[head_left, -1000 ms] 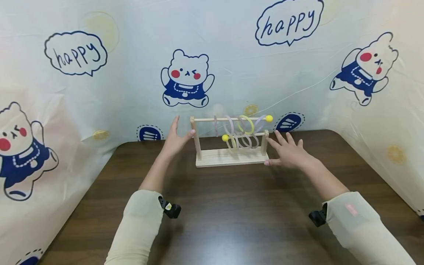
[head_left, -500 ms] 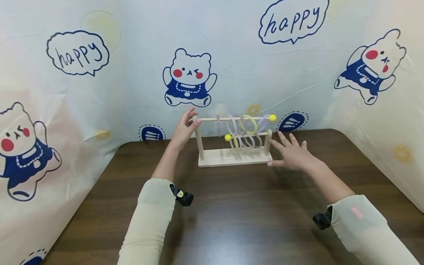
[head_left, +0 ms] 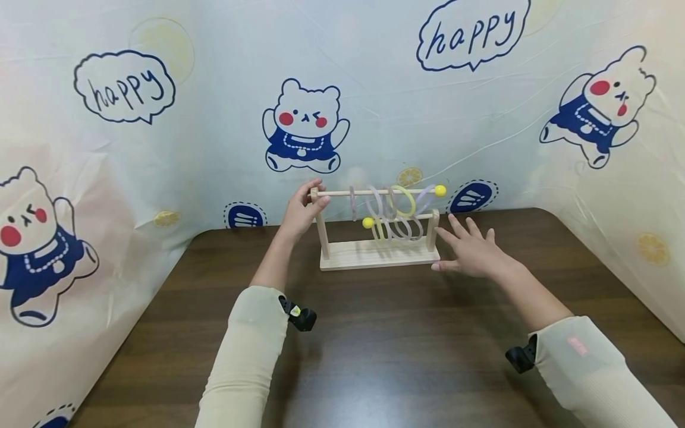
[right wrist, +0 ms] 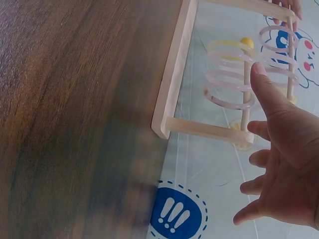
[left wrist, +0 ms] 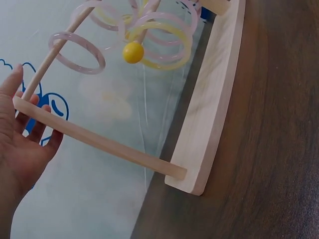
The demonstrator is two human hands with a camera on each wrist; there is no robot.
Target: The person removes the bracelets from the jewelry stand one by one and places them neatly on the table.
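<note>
A wooden stand (head_left: 348, 257) with two rods stands toward the back of the table. Pale purple rings and yellow rings (head_left: 409, 202) hang on the rods, and a yellow ball (head_left: 440, 190) caps the end of each rod. My left hand (head_left: 299, 217) holds the top of the left post (left wrist: 99, 142), its thumb and fingers bent around the post's end. Beside the shorter right post (right wrist: 204, 130), my right hand (head_left: 473, 249) has its fingers spread, with nothing in its grasp. In the right wrist view its thumb overlaps the rings (right wrist: 229, 102).
The dark wooden table (head_left: 374, 339) runs back to a printed curtain (head_left: 214, 119) with bears and lettering, close behind the stand. Each forearm wears a black wrist camera (head_left: 302, 319) at the sleeve.
My left hand has moved right to the left post's top and bent its fingers round it. My right hand stays spread beside the right post. The whole scene shifted slightly right in view.
</note>
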